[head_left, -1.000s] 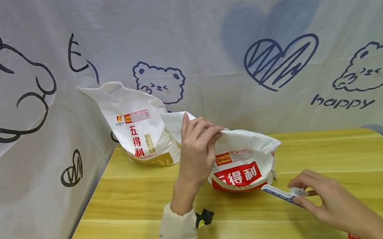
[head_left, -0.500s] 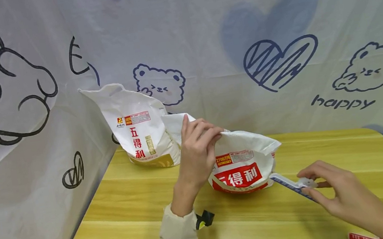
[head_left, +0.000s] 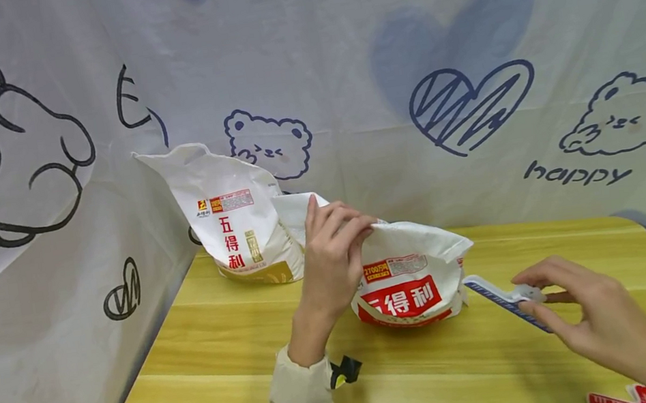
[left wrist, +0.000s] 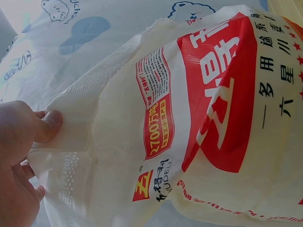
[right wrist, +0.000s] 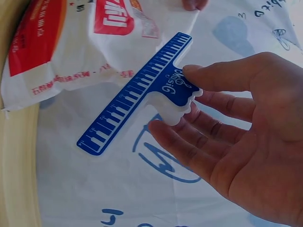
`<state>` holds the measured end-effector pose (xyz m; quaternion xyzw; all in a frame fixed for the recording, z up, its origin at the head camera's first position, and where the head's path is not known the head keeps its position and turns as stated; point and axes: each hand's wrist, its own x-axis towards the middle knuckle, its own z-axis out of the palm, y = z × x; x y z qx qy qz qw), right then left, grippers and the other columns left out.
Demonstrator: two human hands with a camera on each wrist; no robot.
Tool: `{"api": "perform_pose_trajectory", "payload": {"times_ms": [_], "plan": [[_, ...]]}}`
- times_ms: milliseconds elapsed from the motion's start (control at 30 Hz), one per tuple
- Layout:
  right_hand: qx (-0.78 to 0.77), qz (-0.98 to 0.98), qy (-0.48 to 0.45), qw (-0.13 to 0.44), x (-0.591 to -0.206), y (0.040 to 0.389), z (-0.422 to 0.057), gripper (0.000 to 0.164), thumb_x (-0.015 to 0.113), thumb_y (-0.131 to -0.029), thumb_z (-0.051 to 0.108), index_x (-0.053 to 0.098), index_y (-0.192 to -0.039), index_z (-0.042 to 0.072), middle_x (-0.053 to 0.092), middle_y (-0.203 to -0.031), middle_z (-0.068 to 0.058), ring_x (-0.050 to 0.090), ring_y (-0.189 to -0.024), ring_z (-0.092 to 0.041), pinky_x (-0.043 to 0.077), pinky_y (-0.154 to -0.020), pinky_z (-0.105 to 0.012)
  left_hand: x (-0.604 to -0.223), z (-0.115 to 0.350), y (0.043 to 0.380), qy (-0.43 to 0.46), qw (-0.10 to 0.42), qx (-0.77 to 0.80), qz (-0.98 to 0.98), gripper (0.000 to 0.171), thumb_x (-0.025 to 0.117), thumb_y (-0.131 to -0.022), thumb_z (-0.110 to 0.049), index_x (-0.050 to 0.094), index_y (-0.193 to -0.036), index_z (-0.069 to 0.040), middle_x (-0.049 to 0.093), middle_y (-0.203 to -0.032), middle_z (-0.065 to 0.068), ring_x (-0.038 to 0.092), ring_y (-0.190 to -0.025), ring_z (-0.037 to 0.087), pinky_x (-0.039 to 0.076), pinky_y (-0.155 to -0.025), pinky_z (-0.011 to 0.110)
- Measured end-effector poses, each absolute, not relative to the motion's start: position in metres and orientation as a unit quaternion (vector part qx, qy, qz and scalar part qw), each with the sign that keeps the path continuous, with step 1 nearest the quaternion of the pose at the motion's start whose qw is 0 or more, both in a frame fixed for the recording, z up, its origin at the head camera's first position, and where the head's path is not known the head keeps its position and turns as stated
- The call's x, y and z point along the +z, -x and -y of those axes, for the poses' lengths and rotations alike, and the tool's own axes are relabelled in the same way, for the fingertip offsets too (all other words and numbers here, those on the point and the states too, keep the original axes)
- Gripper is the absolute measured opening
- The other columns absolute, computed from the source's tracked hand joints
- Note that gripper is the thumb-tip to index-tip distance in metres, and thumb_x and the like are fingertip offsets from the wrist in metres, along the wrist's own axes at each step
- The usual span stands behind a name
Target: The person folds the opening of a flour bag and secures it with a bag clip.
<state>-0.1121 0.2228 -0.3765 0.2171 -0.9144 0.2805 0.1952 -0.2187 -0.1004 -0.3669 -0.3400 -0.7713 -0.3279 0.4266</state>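
Observation:
My left hand (head_left: 329, 262) pinches the top edge of a white flour bag (head_left: 403, 276) with a red label. Its thumb presses the folded edge in the left wrist view, fingers behind. To the right of the bag, my right hand (head_left: 601, 310) holds a blue clip (head_left: 506, 305) by its grip tabs. In the right wrist view the clip (right wrist: 137, 90) shows a piano-key pattern along its long bar, and thumb and fingers sit on opposite tabs. The bar lies apart from the bag's right side in the head view.
A second white flour bag (head_left: 239, 220), with a gold base, stands at the back left beside the first. A red clip (head_left: 620, 398) lies at the front right of the wooden table (head_left: 200, 384). Printed cloth (head_left: 339, 54) hangs behind and at left.
My right hand has moved to the right and slightly up with the blue clip, away from the bag's lower front. More of the red clip shows. The left hand keeps its hold on the bag.

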Motion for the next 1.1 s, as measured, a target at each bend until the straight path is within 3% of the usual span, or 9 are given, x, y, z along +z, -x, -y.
{"api": "perform_pose_trajectory", "payload": {"times_ms": [333,867,1100], "plan": [[0.298,0.904,-0.216,0.216,-0.364,0.111,-0.22,0.05,0.088,-0.07,-0.01,0.07,-0.109,0.014,0.066,-0.103,0.005,0.063,-0.088,-0.001,0.054,-0.072,-0.009,-0.367,0.1,0.219,0.342,0.427,-0.329,0.77,0.007,0.07,-0.095,-0.006,0.076,-0.099,-0.007,0.068,-0.096,0.004,0.059,-0.106,0.025,0.016,-0.123,0.059],[0.309,0.892,-0.218,0.248,-0.352,0.111,-0.219,0.052,0.086,-0.07,-0.014,0.07,-0.11,0.015,0.064,-0.104,0.01,0.062,-0.09,0.004,0.052,-0.075,-0.008,-0.368,0.101,0.219,0.337,0.427,-0.324,0.774,0.007,0.071,-0.095,-0.005,0.076,-0.099,-0.007,0.068,-0.096,0.004,0.059,-0.106,0.025,0.016,-0.123,0.058],[0.312,0.889,-0.209,0.263,-0.348,0.112,-0.218,0.05,0.086,-0.07,-0.014,0.07,-0.11,0.012,0.066,-0.105,0.006,0.058,-0.093,0.007,0.05,-0.075,-0.005,-0.368,0.101,0.219,0.337,0.423,-0.327,0.774,0.007,0.07,-0.095,-0.005,0.076,-0.099,-0.007,0.068,-0.096,0.004,0.059,-0.106,0.025,0.016,-0.123,0.058]]}}
